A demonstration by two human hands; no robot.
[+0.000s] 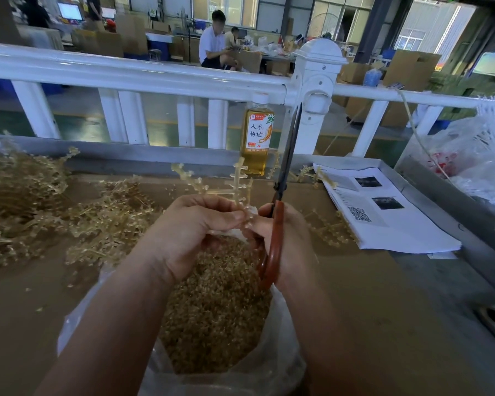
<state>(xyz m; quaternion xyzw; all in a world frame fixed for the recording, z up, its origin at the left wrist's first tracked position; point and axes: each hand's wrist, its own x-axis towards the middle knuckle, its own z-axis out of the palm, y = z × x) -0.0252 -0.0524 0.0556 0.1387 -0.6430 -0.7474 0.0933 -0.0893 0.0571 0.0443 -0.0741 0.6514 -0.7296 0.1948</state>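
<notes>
My left hand (195, 224) pinches a pale yellow plastic sprue (237, 184) that sticks up and branches away from me. My right hand (289, 238) grips scissors (280, 201) with a red-brown handle, their dark blades closed and pointing up. Both hands meet above a clear plastic bag (272, 364) filled with small yellowish cut-off pieces (215, 307). My right fingers also touch the base of the sprue.
Heaps of more yellow sprues (55, 207) lie left on the brown cardboard-covered table (363, 304). A drink bottle (256, 135) stands by a white railing (155, 72). Printed papers (383, 212) lie to the right, with plastic bags (480, 155) beyond. People sit in the background.
</notes>
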